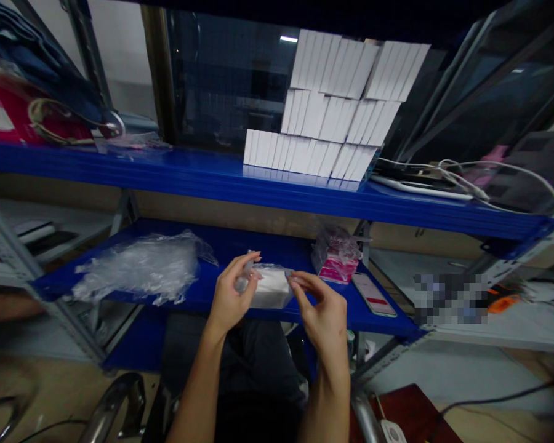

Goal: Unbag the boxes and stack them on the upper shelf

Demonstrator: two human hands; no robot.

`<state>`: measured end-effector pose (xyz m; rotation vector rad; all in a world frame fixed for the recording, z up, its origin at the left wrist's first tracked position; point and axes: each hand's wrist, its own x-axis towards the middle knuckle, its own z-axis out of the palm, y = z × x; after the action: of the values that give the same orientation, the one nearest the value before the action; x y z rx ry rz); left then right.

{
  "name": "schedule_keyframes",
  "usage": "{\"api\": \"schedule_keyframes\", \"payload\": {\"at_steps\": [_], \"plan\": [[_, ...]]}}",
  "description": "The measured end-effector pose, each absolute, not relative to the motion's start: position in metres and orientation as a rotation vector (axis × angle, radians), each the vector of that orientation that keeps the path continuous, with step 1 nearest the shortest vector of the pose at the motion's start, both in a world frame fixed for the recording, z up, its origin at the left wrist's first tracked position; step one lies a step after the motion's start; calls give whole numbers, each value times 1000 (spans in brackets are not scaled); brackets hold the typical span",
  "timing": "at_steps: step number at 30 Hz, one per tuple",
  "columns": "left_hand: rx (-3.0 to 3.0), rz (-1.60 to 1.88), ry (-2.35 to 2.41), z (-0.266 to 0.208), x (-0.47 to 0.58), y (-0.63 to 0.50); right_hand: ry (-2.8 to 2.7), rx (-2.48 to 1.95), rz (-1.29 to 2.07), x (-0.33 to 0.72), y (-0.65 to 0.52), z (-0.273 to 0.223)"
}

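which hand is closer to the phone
Right. The right hand is just left of the phone, at the right end of the white package; the left hand is farther left, at the package's left end.

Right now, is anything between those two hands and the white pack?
Only clear plastic, which appears to cover the white pack; the left hand is at one side and the right hand at the other. Nothing else visible stands in between.
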<state>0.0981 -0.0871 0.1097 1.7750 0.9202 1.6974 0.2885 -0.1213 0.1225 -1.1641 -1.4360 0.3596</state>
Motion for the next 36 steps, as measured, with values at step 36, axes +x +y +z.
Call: {"api": "schedule_keyframes", "payload": {"at_steps": [36], "plan": [[2037, 1270, 948, 119, 87, -97, -1656, -1139, 130, 245, -78, 77]]}}
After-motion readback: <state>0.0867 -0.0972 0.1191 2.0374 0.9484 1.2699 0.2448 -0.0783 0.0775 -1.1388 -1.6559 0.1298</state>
